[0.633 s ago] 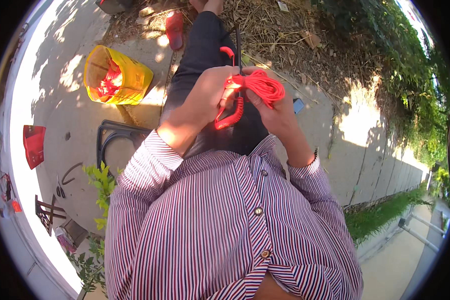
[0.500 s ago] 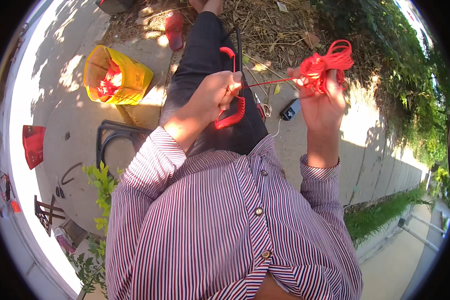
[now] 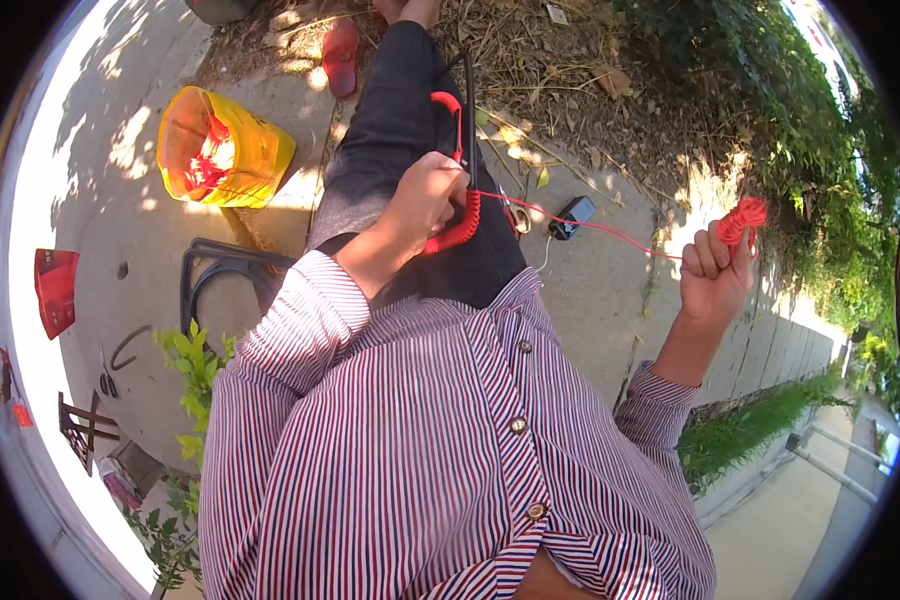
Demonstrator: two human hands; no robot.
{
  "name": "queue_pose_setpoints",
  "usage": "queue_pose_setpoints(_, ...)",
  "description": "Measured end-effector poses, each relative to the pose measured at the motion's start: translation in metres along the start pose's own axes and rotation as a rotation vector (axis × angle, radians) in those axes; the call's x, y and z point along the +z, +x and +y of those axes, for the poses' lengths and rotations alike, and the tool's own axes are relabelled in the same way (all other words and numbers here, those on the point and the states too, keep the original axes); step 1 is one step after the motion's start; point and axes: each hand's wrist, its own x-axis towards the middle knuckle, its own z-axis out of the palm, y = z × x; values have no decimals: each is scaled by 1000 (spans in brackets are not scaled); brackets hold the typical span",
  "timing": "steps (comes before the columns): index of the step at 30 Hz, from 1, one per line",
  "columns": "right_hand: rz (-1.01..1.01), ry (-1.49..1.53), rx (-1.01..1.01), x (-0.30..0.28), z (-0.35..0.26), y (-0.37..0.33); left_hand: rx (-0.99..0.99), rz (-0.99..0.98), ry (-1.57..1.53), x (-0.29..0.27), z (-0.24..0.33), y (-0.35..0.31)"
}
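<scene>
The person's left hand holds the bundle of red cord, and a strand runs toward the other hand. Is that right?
Wrong hand: the head view shows the right hand holding the bundle of red cord; a strand runs toward the left hand.

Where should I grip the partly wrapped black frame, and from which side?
Probably on the bare, straight bar of the black frame, above the outgoing cord, coming from the person's right. That slender bar looks free of the red wrapping, while the left hand crowds the opposite side. Stay above the red cord running to the right hand.
</scene>
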Motion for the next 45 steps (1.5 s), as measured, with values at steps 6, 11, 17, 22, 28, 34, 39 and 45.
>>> queue_pose_setpoints(6,-147,100,758,39,142,-13,1284,159,1192,49,7,-37)
queue_pose_setpoints(11,-339,108,792,46,167,15,1106,-99,721,33,13,-37)
queue_pose_setpoints(17,-172,-644,470,25,172,63,1231,266,1627,-4,46,-32)
queue_pose_setpoints(22,-594,-1316,142,34,205,64,860,122,1524,-11,1,1)
queue_pose_setpoints(28,-480,-1354,-245,39,165,65,904,284,1126,-14,-9,16)
queue_pose_setpoints(34,-620,-167,53,95,82,54,264,49,-70,3,-24,21)
queue_pose_setpoints(39,-732,304,308,156,65,-3,255,208,-4,5,-28,34)
queue_pose_setpoints(45,-782,179,190,160,34,-16,714,453,658,31,-20,23)
